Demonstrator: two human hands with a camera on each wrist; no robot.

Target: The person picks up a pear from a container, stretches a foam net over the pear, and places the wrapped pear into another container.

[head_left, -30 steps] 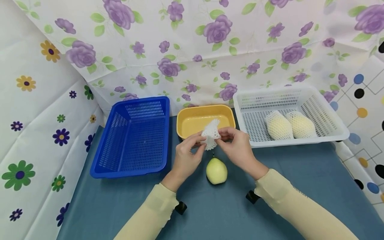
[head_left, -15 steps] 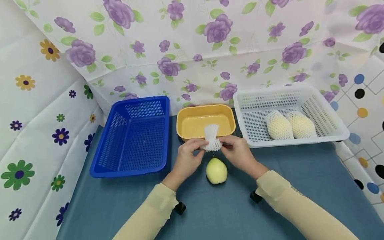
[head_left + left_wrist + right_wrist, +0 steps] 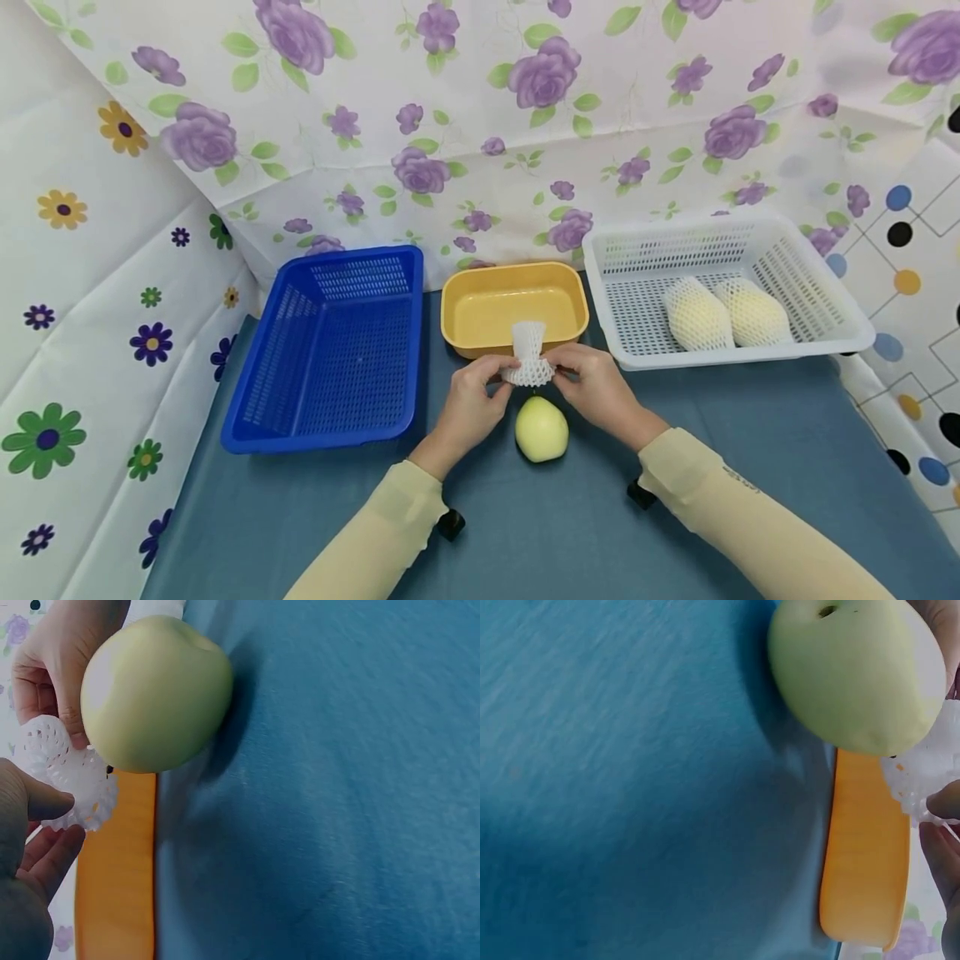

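Observation:
In the head view a pale green pear [image 3: 542,430] with a dark stem lies on the blue-grey cloth, between and just below both hands. A white foam net sleeve [image 3: 529,343] is held beyond the pear, its mouth spread wide above the stem. My left hand [image 3: 467,407] pinches the left edge of that mouth between thumb and fingers. The opposite edge is pinched by my right hand [image 3: 600,393]. From the left wrist, the sleeve's opening [image 3: 75,778] shows beside the pear [image 3: 154,694]. The right wrist view has the pear [image 3: 855,675] near the pinching fingertips [image 3: 939,844].
Behind the hands stands a yellow tub [image 3: 480,340]. A blue perforated basket [image 3: 322,440] is on the left. On the right a white basket [image 3: 615,317] contains two fruits [image 3: 699,315] in foam nets. Patterned cloths hang behind and at the sides.
Both hands have come down toward the pear with the sleeve. Its bunched mouth has been turned downward and pulled wider. The pear has stayed in place; the blue basket has shifted very slightly.

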